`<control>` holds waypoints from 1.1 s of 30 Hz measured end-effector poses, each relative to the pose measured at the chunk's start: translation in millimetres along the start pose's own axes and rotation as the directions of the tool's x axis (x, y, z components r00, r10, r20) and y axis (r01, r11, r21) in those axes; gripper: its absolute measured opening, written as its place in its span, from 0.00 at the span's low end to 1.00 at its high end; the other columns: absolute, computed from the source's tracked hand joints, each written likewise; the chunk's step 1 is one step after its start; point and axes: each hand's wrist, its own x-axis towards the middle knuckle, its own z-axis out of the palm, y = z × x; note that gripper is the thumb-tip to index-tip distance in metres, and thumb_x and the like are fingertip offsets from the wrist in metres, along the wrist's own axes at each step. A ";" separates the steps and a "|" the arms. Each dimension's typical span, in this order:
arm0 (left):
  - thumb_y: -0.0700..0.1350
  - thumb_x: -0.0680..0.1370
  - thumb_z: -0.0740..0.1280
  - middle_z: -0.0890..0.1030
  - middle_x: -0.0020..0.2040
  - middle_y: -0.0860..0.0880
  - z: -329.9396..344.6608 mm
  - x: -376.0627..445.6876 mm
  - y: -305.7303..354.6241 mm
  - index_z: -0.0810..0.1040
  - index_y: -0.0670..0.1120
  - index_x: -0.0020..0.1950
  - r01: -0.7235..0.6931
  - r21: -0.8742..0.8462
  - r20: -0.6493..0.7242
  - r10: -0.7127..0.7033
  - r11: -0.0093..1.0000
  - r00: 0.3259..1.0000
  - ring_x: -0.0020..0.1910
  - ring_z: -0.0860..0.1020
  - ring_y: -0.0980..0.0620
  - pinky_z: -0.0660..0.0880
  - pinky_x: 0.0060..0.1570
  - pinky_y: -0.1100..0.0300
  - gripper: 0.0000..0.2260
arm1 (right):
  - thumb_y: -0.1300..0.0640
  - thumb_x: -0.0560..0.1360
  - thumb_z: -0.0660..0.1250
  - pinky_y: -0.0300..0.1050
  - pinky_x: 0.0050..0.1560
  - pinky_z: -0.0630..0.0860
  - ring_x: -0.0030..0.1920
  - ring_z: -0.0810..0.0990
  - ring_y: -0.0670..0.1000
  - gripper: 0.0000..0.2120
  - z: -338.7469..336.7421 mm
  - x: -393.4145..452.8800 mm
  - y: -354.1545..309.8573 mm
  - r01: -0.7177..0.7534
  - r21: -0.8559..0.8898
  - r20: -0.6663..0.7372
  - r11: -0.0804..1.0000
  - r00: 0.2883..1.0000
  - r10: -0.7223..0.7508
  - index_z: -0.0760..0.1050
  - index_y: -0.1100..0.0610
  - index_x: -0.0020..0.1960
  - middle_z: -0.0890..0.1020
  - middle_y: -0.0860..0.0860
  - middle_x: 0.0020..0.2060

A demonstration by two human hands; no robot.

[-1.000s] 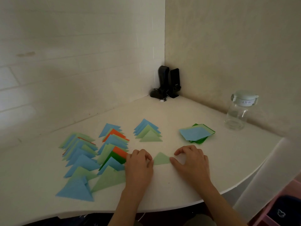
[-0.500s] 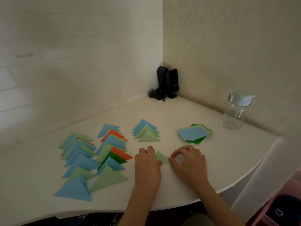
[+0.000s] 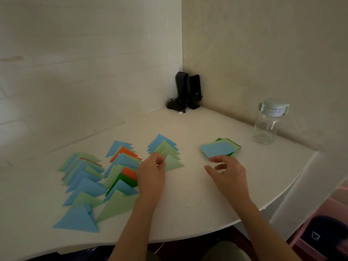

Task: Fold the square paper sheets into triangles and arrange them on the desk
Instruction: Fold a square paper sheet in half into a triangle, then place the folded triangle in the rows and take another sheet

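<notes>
The left hand (image 3: 151, 173) pinches a light green triangle (image 3: 174, 162) between thumb and fingers (image 3: 160, 160), at the near end of the third row of triangles (image 3: 162, 147) on the white counter (image 3: 188, 204). The right hand (image 3: 228, 174) hovers with its fingers spread loosely and holding nothing, just before the stack of square sheets (image 3: 219, 148), blue on top. Two longer rows of folded triangles (image 3: 84, 178) lie on the left. A clear jar (image 3: 267, 123) stands near the wall.
</notes>
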 end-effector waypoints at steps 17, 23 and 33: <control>0.39 0.72 0.71 0.79 0.46 0.49 12.2 25.9 -5.9 0.77 0.49 0.47 -0.080 0.227 -0.112 0.108 0.971 0.988 0.45 0.74 0.47 0.73 0.46 0.47 0.08 | 0.48 0.74 0.68 0.45 0.45 0.75 0.47 0.77 0.48 0.08 7.5 43.9 18.5 0.010 -0.302 -0.013 0.953 1.000 -0.015 0.83 0.50 0.48 0.77 0.46 0.49; 0.35 0.69 0.72 0.76 0.46 0.51 14.7 -2.2 1.1 0.77 0.48 0.47 -0.245 0.106 -0.083 0.254 0.964 0.964 0.45 0.72 0.49 0.72 0.44 0.55 0.12 | 0.50 0.73 0.69 0.43 0.43 0.74 0.43 0.78 0.49 0.07 3.9 42.0 18.6 -0.019 -0.205 -0.108 0.979 0.994 -0.003 0.84 0.51 0.46 0.78 0.47 0.48; 0.43 0.72 0.69 0.69 0.59 0.57 8.1 -53.5 -0.3 0.70 0.53 0.62 -0.433 -0.087 0.143 0.441 0.897 0.886 0.58 0.65 0.59 0.62 0.59 0.70 0.20 | 0.56 0.68 0.75 0.48 0.43 0.75 0.44 0.77 0.49 0.02 13.3 -11.1 0.4 0.400 -0.198 -0.029 0.895 0.910 -0.413 0.83 0.52 0.40 0.78 0.46 0.42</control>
